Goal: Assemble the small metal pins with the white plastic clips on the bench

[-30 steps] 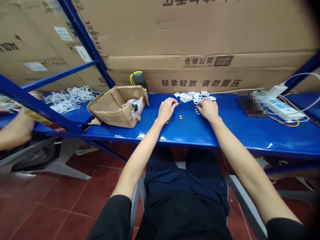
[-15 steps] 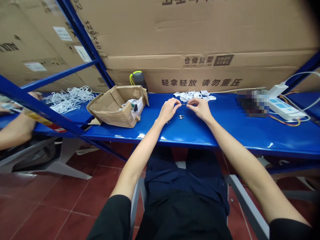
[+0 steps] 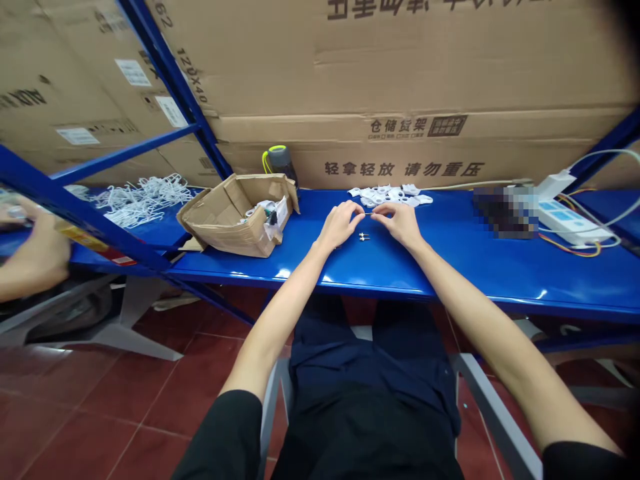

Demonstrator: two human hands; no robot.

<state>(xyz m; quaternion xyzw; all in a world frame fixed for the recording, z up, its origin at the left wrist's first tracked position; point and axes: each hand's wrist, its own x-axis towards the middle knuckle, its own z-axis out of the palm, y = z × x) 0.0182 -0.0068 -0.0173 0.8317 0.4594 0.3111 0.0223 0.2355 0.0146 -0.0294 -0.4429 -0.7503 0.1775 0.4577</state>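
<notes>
My left hand [image 3: 340,225] and my right hand [image 3: 401,224] face each other just above the blue shelf top [image 3: 300,257], fingertips pinched together. A thin, pale, pin-like piece [image 3: 369,213] spans the narrow gap between them, its ends hidden in the fingers. It is too small for me to name exactly. On the blue surface below the hands lie small metal pins with white collars [image 3: 364,237]. Behind the fingers is a loose pile of white ring-shaped parts [image 3: 387,195].
Left of me stands an open cardboard box [image 3: 220,230] with small parts inside, a dark bottle [image 3: 281,162] behind it. A white power strip [image 3: 570,220] with cables sits at right. Beyond the blue post, white cables [image 3: 145,200] lie near another person's arm [image 3: 43,253].
Both hands stay nearly in place, and the gap between their fingertips has narrowed slightly. The other person's arm at left has shifted. The whole view has tilted a little.
</notes>
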